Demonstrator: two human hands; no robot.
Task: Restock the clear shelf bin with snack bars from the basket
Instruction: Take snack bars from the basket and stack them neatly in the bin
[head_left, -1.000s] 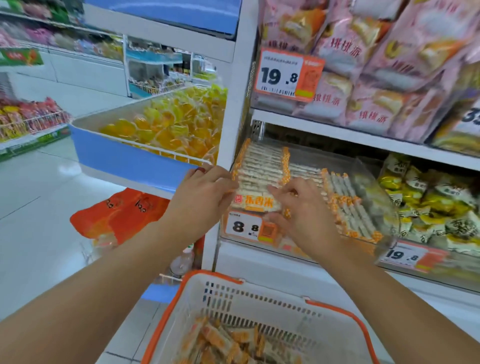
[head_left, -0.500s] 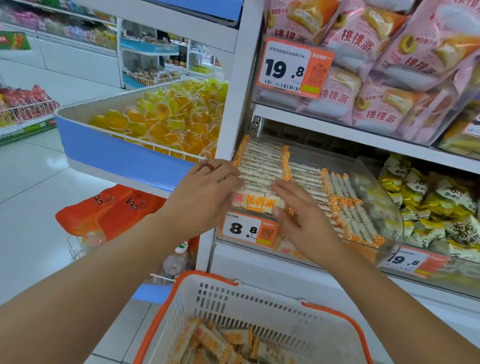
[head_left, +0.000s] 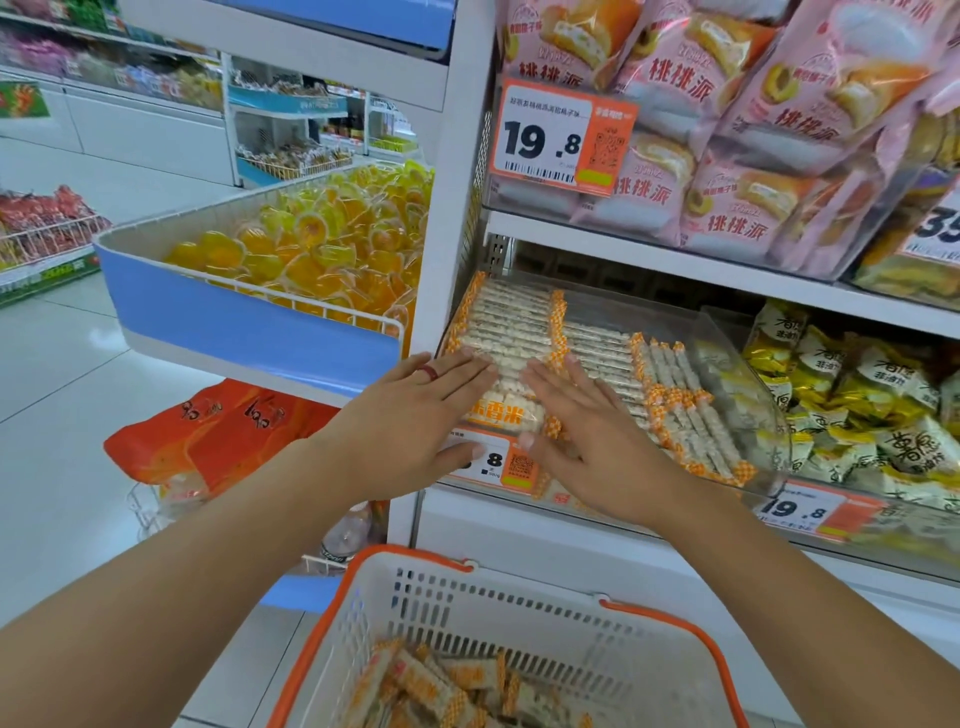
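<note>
Both the left hand (head_left: 415, 415) and the right hand (head_left: 597, 441) lie flat with fingers extended, grasping nothing, palms pressed on the front row of clear-wrapped, orange-ended puffed-rice snack bars (head_left: 511, 332) in the clear plastic shelf bin (head_left: 748, 374). These bars lie with long axes left to right, the right-hand rows front to back. The remaining bars (head_left: 441, 691) lie loose in the white, orange-rimmed plastic basket (head_left: 519, 613), directly below both hands, about equally near to each; legible print includes "乐香米" and a partly covered price tag (head_left: 493, 460) showing "8".
</note>
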